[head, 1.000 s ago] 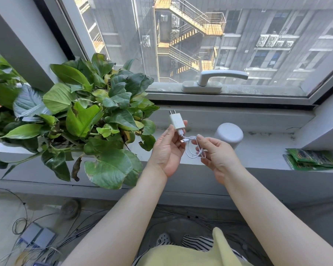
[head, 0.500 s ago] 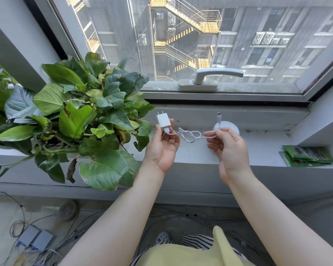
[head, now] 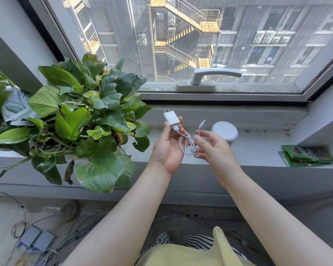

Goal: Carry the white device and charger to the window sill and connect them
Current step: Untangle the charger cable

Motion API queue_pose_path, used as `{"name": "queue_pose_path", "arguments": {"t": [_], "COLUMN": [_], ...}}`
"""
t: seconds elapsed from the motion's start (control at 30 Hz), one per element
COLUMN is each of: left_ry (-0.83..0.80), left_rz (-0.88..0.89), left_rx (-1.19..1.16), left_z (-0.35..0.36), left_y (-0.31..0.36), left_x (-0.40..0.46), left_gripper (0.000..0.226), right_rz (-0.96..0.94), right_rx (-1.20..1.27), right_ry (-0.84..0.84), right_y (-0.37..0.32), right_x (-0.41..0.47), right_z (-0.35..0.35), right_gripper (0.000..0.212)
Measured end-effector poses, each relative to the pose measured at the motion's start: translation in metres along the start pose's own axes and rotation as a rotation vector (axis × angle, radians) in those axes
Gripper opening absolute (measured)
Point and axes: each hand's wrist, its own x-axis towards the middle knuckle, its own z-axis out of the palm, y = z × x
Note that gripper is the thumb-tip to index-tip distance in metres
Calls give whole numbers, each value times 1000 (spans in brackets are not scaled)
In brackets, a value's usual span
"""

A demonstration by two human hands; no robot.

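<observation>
My left hand (head: 168, 148) holds the white charger (head: 171, 119) upright at its fingertips, prongs pointing up. A thin white cable (head: 188, 144) runs from the charger's base in loose loops to my right hand (head: 212, 145), which pinches it between thumb and fingers. The cable's free plug (head: 202, 122) sticks up above that hand. The white round device (head: 225, 131) stands on the window sill (head: 258, 148), just behind and right of my right hand, apart from the plug.
A large leafy potted plant (head: 81, 120) fills the sill's left side, close to my left hand. Green packets (head: 307, 155) lie at the sill's right end. The window handle (head: 210, 77) is above. Cables and boxes (head: 37, 240) lie on the floor.
Both hands have drawn back toward me and closer together. The cable, stretched sideways half a second ago, now hangs in loops, and the plug is farther from the device.
</observation>
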Motion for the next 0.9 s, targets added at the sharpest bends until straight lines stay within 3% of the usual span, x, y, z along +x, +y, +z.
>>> {"name": "queue_pose_path", "arguments": {"t": [0.1,0.27,0.5,0.6,0.9], "left_ry": [15,50,256,297,399], "left_rz": [49,161,351,411,460], "left_rx": [119,271,611,764,984], "left_z": [0,0,9,13,19], "left_y": [-3,-3,-8,-9,-11], "left_x": [-1,-2,-5,-6,-3], "left_gripper": [33,33,20,23,14], "right_rz": [7,-120,-195,-234,-358], "right_rx": [-119,-164,-209,-222,-547], "right_ry": [18,50,142,84,120], "right_y": [0,-4,-3,-9,-8], "right_x": [1,4,11,9,10], "right_z": [4,7,3,2,1], "right_gripper": [41,13,9,14,11]}}
